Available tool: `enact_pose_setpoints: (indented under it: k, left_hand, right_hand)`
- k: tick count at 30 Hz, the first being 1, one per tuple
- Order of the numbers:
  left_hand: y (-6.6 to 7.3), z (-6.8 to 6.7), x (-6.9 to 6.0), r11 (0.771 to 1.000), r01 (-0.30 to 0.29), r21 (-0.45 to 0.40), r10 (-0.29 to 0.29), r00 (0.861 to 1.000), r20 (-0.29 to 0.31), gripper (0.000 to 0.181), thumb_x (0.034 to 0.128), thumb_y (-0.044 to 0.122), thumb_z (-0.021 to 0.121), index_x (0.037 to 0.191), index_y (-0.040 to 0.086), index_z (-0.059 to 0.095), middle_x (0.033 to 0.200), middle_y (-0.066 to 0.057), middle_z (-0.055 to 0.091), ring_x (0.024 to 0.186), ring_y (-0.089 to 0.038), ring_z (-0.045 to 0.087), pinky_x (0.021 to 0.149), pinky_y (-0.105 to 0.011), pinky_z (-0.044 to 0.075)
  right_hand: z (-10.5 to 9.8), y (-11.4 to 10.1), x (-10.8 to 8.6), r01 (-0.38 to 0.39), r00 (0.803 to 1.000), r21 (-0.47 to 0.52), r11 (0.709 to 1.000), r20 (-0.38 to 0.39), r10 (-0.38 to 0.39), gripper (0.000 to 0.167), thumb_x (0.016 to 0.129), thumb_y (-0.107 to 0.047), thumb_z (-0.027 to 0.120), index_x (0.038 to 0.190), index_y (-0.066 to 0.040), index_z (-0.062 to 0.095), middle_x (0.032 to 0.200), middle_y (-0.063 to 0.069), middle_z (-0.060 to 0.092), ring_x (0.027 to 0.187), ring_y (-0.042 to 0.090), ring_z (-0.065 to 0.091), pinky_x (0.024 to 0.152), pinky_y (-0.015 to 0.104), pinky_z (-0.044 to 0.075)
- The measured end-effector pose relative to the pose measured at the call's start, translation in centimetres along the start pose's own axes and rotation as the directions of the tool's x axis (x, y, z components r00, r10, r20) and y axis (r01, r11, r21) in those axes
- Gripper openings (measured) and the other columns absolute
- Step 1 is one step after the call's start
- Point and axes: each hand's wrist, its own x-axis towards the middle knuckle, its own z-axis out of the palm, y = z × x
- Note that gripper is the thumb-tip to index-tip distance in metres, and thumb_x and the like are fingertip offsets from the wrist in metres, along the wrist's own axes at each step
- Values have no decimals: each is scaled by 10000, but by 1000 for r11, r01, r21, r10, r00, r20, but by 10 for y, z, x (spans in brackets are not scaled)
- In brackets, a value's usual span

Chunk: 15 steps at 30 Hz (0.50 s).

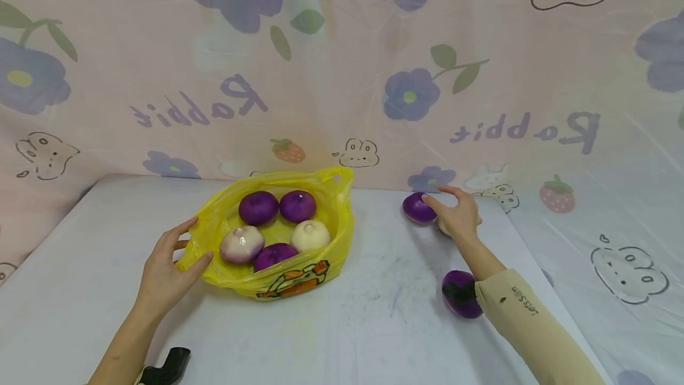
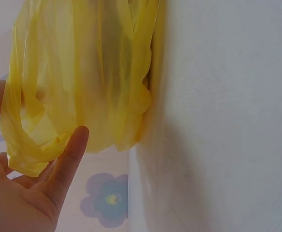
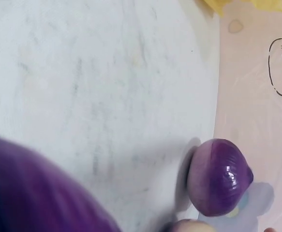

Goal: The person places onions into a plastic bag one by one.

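Observation:
On the left, a yellow plastic bag (image 1: 342,218) lies wide open with several purple and whitish onions (image 1: 259,208) inside. My left hand (image 1: 168,263) grips the bag's left edge, thumb in front and fingers behind; the left wrist view shows the thumb against the yellow film (image 2: 107,96). My right hand (image 1: 456,214) reaches over the far right of the table, thumb and fingers spread. Its thumb is close to a purple onion (image 1: 417,209), also in the right wrist view (image 3: 220,179); contact is unclear. A paler onion (image 1: 442,228) is mostly hidden behind this hand.
Another purple onion (image 1: 461,308) lies nearer, beside my right sleeve (image 1: 526,314) and partly covered by the black wrist device. The white table (image 1: 374,314) has grey scuffs. A printed curtain (image 1: 331,76) hangs right behind its far edge.

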Motion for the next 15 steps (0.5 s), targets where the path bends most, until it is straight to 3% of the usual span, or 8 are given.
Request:
enact_pose_setpoints:
  k: [6, 15]
  left_hand:
    - [-2, 0, 0, 1000, 2, -23, -2, 1000, 9, 675, 814, 62, 702, 1423, 40, 411, 1345, -201, 467, 1067, -312, 506, 834, -600, 438]
    - [-4, 1, -1, 1000, -3, -28, 4, 1000, 12, 678, 815, 60, 699, 1424, 32, 405, 1346, -213, 464, 1071, -378, 507, 835, -626, 434]
  right_hand:
    - [-4, 0, 1, -113, 994, -3, 994, 3, 113, 653, 821, -457, 694, 1363, -133, 526, 1512, 233, 306, 1376, 476, 227, 1045, 676, 104]
    - [-9, 7, 5, -284, 958, 68, 956, 50, 281, 776, 824, -500, 675, 1474, -197, 379, 1596, 165, 129, 1448, 442, 84, 1074, 716, -14]
